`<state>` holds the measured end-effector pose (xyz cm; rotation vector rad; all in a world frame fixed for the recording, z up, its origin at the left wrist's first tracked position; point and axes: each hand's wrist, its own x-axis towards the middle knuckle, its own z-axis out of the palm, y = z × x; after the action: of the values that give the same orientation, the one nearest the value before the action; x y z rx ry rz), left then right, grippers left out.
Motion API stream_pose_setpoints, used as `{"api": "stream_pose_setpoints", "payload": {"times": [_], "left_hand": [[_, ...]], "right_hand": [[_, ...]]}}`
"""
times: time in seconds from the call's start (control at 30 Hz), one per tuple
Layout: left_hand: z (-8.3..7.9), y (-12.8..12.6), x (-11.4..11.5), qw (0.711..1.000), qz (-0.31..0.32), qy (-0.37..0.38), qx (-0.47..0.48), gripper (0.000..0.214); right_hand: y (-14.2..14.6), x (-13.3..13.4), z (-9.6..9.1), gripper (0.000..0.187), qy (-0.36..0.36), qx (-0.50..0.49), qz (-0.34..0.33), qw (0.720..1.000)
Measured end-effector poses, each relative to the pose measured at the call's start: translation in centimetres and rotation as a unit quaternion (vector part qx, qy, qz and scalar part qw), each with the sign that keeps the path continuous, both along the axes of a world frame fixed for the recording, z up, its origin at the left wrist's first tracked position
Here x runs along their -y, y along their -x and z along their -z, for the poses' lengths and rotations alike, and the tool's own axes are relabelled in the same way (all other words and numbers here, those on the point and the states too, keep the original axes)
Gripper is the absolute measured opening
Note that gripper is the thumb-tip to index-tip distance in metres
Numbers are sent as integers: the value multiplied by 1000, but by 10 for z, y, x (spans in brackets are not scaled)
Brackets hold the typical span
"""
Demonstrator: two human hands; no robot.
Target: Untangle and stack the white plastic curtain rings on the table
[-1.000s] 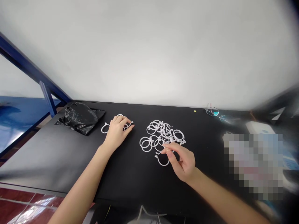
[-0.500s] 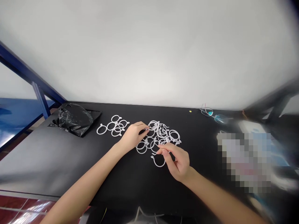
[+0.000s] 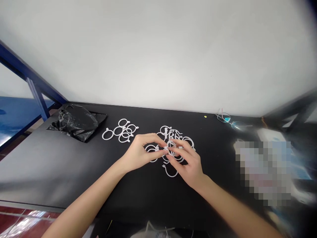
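Over a pile of white plastic rings (image 3: 188, 141) on the black table, my two hands meet on one white plastic ring (image 3: 170, 143) with a small clasp. My left hand (image 3: 143, 151) pinches it at the clasp between thumb and fingertips. From the other side, the thumb and fingers of my right hand (image 3: 188, 162) close on the same ring. Just below them lies a ring with its clasp undone (image 3: 171, 176). Part of the pile is hidden behind my fingers.
A group of closed rings (image 3: 108, 135) lies left of my hands. Further left sits a crumpled black plastic bag (image 3: 79, 124). Eyeglasses (image 3: 224, 118) rest at the back right, and a blurred-out item (image 3: 264, 172) is at the right. A white wall (image 3: 158, 56) stands behind the table.
My left hand has moved right and toward me from the pile, my right hand slightly up and right. Apart before, they now come together on one ring. The view has shifted slightly.
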<state>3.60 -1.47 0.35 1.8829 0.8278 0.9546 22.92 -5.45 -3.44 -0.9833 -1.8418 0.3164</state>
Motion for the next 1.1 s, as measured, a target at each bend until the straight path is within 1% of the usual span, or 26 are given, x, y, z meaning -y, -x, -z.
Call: {"api": "stream_pose_setpoints", "payload": {"times": [0.1,0.17,0.27,0.33,0.4,0.47,0.53,0.6,0.7,0.83,0.9,0.97,1.1], "left_hand": [[3,-5,4,1000,8,9,28,8],[6,-8,7,999,18,10,34,9],[8,-11,10,999,30,10,38,12],[7,-11,10,998,43,2,36,24],[6,-10,9,999,40,-15,20,39],[7,-9,8,999,16,-35,-2,47],[9,-9,6,999,0,-43,-12,43],[12,-8,4,999,8,-34,-7,36],[13,-6,2,1000,20,-2,8,30],[13,-4,1,998,2,57,10,39],[13,-3,0,997,6,74,3,43],[13,-2,-1,996,24,82,-7,43],[12,-1,-2,991,64,113,-27,39]], "right_hand": [[4,3,-4,17,51,-1,-54,997],[4,4,-5,14,92,-22,-78,992],[3,5,-2,10,157,-117,-77,978],[2,6,0,20,191,-201,-69,958],[0,6,1,34,208,-250,-63,944],[-1,7,2,41,217,-253,-67,940],[-1,6,4,38,227,-246,-84,938],[-2,5,6,32,231,-249,-89,936],[-4,3,7,29,216,-239,-69,944],[-6,1,4,30,148,-149,-19,978],[-8,1,2,31,121,-111,2,986],[-7,2,2,30,119,-107,-7,987],[-5,6,4,25,158,-169,-39,972]]}}
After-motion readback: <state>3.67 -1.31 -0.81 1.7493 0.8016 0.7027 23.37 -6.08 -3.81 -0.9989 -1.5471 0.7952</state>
